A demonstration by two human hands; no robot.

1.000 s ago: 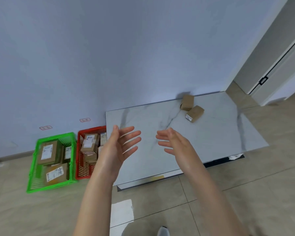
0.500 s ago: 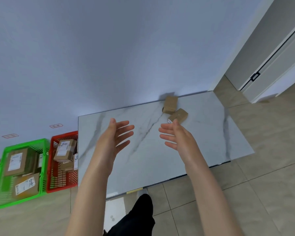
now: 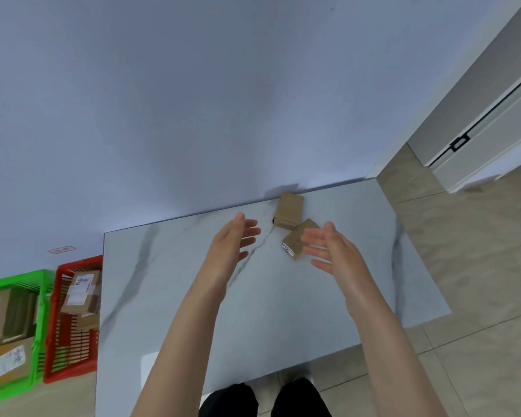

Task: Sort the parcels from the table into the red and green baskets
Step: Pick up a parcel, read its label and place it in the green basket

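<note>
Head view: both hands empty, fingers spread. The left hand (image 3: 232,245) and right hand (image 3: 331,251) hover over the table (image 3: 169,296). Labelled parcel (image 3: 295,240) sits at the right fingertips, plain parcel (image 3: 289,210) just beyond at 12 o'clock. Red basket (image 3: 79,261) and green basket (image 3: 15,276) are at 8 o'clock, both holding parcels.

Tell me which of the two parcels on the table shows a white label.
The nearer parcel, partly hidden by the right hand: a white label sits on its left end. The far parcel, by the wall, shows only plain brown cardboard.
</note>
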